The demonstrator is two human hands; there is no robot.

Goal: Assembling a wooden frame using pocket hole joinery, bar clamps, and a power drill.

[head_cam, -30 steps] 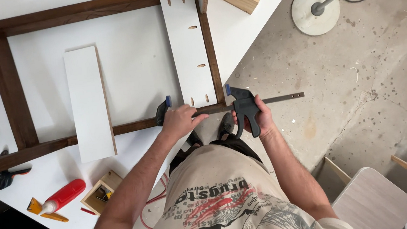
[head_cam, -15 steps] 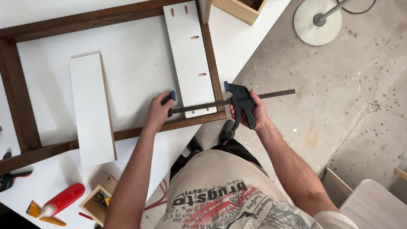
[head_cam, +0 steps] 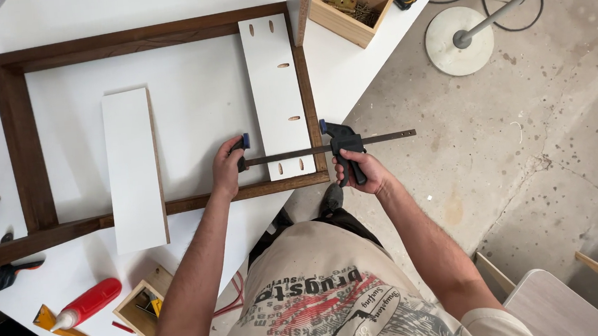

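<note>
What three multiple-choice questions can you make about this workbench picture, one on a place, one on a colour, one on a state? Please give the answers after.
1. Where does the bar clamp sit?
A. Across the drilled white panel
B. Inside the wooden box
C. On the floor

2. What colour is the glue bottle?
A. Blue
B. Red
C. Green

3. What is the right hand doing?
A. Resting open on the table
B. Holding a drill
C. Gripping the clamp's handle

Answers: 1 A, the bar crosses the panel and the frame rail. 2 B, its body is red. 3 C, fingers wrap the handle while the left hand holds the far jaw.
</note>
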